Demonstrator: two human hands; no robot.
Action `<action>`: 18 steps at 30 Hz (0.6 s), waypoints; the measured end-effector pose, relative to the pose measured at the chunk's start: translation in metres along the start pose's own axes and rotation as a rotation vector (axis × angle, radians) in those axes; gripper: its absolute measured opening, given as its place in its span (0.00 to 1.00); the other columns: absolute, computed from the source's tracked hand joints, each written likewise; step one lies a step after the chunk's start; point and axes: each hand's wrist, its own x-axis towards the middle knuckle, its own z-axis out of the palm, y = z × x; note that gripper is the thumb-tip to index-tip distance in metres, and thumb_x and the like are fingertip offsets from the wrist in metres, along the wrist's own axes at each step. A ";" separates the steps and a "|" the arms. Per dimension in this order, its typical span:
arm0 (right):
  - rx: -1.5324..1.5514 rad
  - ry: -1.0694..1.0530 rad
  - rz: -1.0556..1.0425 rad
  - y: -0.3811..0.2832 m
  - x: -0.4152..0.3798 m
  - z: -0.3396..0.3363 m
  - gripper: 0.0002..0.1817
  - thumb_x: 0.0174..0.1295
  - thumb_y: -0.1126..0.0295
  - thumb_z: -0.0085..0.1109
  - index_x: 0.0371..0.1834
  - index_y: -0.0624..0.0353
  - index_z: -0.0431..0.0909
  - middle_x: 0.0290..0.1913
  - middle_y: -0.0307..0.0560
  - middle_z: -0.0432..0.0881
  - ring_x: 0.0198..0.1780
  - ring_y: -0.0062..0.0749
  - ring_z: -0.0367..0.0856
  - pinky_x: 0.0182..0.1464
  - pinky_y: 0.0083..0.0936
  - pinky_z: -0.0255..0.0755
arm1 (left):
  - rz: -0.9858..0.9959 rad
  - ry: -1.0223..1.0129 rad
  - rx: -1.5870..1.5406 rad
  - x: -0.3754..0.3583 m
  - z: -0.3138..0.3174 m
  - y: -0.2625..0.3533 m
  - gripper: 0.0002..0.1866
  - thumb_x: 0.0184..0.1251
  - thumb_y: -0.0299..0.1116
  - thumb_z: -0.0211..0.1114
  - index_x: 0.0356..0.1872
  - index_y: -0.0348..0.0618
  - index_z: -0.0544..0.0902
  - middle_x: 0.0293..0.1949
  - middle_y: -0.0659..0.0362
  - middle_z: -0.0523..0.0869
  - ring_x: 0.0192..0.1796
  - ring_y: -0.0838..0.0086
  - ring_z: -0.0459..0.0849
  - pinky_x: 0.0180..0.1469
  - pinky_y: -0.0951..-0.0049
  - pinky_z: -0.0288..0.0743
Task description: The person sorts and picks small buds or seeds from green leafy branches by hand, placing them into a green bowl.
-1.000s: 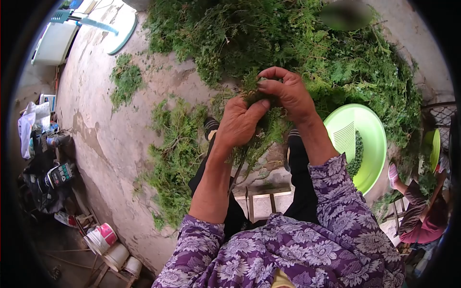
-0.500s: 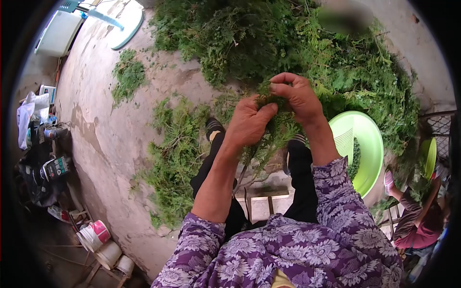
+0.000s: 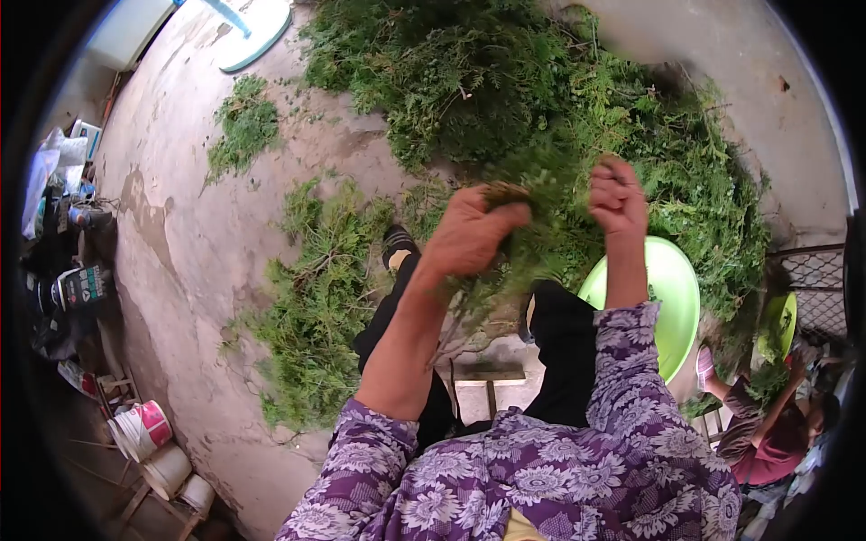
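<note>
Left hand curled round a leafy conifer branch, thumb pressed over it, presumably to steady the springy foliage; branch blurred, between the two hands. Right hand apart from it, fingers folded into palm; contents, if any, cannot be told. Green basin beside right forearm, likely for easy reach. Beyond: large conifer pile; at far right, another person
</note>
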 end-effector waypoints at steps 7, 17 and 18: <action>0.059 0.320 -0.159 -0.021 -0.016 -0.022 0.07 0.53 0.76 0.55 0.36 0.63 0.71 0.28 0.42 0.72 0.19 0.13 0.66 0.16 0.09 0.60 | 0.064 0.160 -0.841 0.015 -0.041 -0.015 0.15 0.60 0.39 0.59 0.25 0.35 0.73 0.16 0.56 0.76 0.17 0.75 0.75 0.26 0.71 0.74; -0.997 1.054 -0.203 -0.054 -0.164 -0.143 0.04 0.53 0.73 0.50 0.27 0.59 0.74 0.21 0.39 0.70 0.20 0.21 0.68 0.20 0.11 0.62 | 0.488 -0.337 -0.846 0.026 -0.076 -0.043 0.06 0.67 0.35 0.46 0.37 0.52 0.73 0.24 0.63 0.74 0.19 0.76 0.65 0.47 0.61 0.61; -1.047 1.364 -0.125 -0.038 -0.173 -0.125 0.05 0.53 0.73 0.49 0.27 0.58 0.76 0.21 0.41 0.72 0.21 0.24 0.72 0.21 0.14 0.66 | 0.548 -0.331 -0.846 0.022 -0.073 -0.039 0.09 0.68 0.35 0.42 0.37 0.52 0.73 0.25 0.63 0.73 0.21 0.76 0.65 0.48 0.60 0.60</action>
